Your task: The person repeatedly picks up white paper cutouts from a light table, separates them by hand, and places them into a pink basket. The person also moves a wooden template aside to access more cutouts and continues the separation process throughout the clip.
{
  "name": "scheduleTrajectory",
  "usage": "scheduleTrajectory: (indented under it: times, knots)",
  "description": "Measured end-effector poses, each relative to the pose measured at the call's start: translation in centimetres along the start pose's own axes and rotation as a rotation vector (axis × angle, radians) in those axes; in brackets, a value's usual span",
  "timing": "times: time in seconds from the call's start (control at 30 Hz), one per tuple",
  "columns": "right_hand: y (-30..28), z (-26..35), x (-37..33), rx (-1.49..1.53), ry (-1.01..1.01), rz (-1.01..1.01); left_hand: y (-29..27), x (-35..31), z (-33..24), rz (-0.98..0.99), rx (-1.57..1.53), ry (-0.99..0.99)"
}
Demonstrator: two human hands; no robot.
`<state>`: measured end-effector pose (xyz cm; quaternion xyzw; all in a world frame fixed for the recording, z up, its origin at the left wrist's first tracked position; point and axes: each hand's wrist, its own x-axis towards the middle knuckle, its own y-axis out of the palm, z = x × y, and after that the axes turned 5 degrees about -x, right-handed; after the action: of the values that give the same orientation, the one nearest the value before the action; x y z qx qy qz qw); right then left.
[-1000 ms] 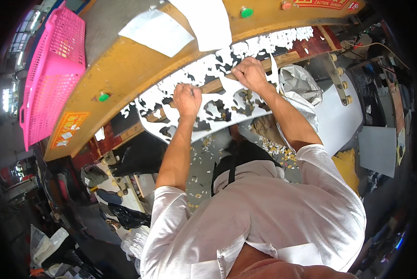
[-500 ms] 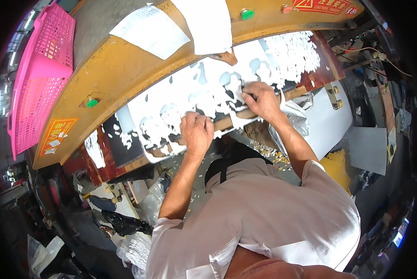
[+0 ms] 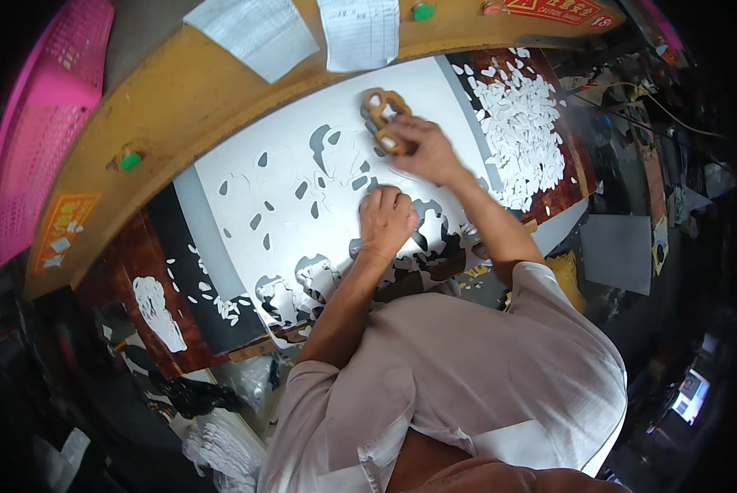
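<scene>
My right hand (image 3: 424, 150) grips a tan-edged cutting die (image 3: 385, 115) with rounded openings, holding it at the upper right part of a white sheet (image 3: 245, 140). My left hand (image 3: 389, 220) rests on the sheet lower down, its fingers curled in; whatever may be under them is hidden. Around both hands the sheet has dark cut-out holes and thin cut outlines. Its near edge is a ragged web with larger gaps, hanging toward my body.
Beyond the sheet runs a yellow machine beam (image 3: 163, 123) with green buttons and papers on it. Many small white offcuts (image 3: 520, 131) are heaped at the right; a white pile (image 3: 156, 312) lies at the left. A pink basket (image 3: 48, 123) stands far left.
The white sheet now shows more of its surface, and the beam sits higher in view. My right hand has moved up and now holds the die. My left hand has shifted right.
</scene>
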<state>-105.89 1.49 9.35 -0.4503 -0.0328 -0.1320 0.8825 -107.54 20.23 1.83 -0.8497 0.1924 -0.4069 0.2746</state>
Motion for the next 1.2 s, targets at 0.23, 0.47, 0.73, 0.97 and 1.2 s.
scheduleTrajectory:
  times: [0.23, 0.47, 0.73, 0.97, 1.2]
  knots:
    - [-10.6, -0.5, -1.5, 0.672, 0.392, -0.078, -0.5, -2.8, -2.9, -0.006, 0.037, -0.014]
    - [-8.4, -4.4, -3.9, 0.163, 0.130, -0.196, -0.1, -3.0, -3.8, -0.039, 0.010, -0.014]
    - [-1.9, -7.8, -4.9, -0.449, -0.072, -0.326, -0.5, -2.8, -3.6, 0.040, -0.008, -0.017]
    - [-3.0, -6.5, -4.4, -0.408, -0.062, -0.296, 0.3, -2.4, -2.8, 0.018, 0.061, 0.067]
    - [-3.0, -2.0, -16.5, 0.046, -0.227, -0.466, 0.5, -2.4, -2.9, -0.007, 0.082, 0.186]
